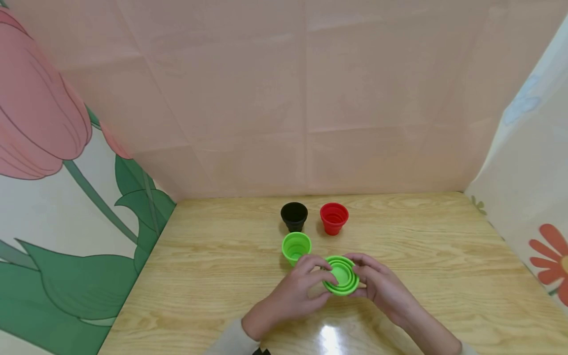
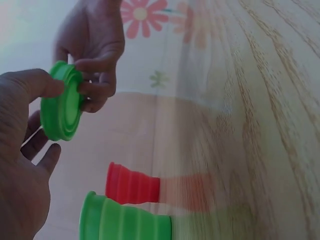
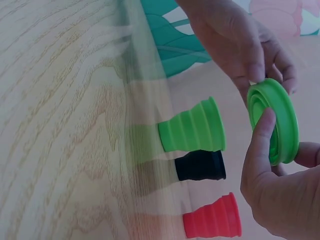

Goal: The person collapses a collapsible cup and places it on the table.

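Looks like both hands are on the same piece here: the left hand (image 1: 298,291) and right hand (image 1: 382,288) each pinch the rim of a flattened green collapsible cup (image 1: 340,274), fingers curled onto it from opposite sides. My worry would be a slip. The grip's mostly fingertips around a narrow rim, so if one side pushes harder than the other, I reckon it could tip or pop out and drop onto the wood-grain table (image 1: 199,276). Other thing I'd watch is the left hand's knuckles: in the head view they overlap the upright green cup (image 1: 296,243), though the wrist views show a gap, so a careless sideways swing might knock it over. The black cup (image 1: 294,215) and red cup (image 1: 334,217) stand farther back, so less risk there imo. As for where it sits, the flattened cup is up off the table, right between the two hands, to the right of the left hand and left of the right one, ringed face showing in the head view.
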Demonstrator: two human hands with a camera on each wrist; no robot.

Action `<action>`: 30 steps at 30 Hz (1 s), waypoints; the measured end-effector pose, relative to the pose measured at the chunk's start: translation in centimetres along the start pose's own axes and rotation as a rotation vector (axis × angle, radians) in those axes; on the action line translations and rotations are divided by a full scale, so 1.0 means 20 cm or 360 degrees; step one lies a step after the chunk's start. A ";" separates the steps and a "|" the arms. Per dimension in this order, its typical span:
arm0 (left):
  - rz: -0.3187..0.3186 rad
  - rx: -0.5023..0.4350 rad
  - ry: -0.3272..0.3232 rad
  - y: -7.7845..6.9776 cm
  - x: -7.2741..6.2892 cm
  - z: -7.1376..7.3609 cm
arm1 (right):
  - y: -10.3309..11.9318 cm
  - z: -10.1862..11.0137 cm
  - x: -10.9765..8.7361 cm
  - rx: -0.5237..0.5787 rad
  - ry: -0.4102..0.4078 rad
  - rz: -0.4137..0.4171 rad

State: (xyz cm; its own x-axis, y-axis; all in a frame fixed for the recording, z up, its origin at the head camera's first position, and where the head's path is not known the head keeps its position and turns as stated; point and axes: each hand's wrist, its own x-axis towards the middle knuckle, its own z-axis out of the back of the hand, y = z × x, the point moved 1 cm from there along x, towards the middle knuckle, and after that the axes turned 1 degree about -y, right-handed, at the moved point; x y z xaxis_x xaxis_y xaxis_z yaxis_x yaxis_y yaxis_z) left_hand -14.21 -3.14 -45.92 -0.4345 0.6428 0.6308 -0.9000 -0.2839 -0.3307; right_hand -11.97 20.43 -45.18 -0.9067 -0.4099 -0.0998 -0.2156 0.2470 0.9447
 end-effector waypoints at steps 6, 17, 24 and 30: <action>0.0405 -0.0420 0.0055 -0.01 0.00 0.03 | 0.00 0.00 0.00 -0.0038 -0.0041 0.0008; 0.0849 -0.1052 -0.0114 0.00 0.01 -0.02 | 0.01 -0.01 -0.01 -0.0087 -0.0106 0.0030; 0.1181 -0.1329 -0.0067 -0.01 0.02 -0.03 | 0.00 0.00 -0.01 -0.0088 -0.0103 0.0069; 0.1343 -0.1570 -0.0034 -0.02 0.04 -0.04 | 0.00 0.01 -0.02 -0.0109 -0.0154 0.0063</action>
State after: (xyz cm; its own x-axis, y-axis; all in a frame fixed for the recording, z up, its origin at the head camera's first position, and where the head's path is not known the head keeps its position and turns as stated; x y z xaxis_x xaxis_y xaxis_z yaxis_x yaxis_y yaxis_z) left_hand -14.22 -1.96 -45.91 -0.8603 0.5095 -0.0160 0.0501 0.0533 -0.9973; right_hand -11.71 20.72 -45.30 -0.9454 -0.3136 -0.0885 -0.1566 0.1994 0.9673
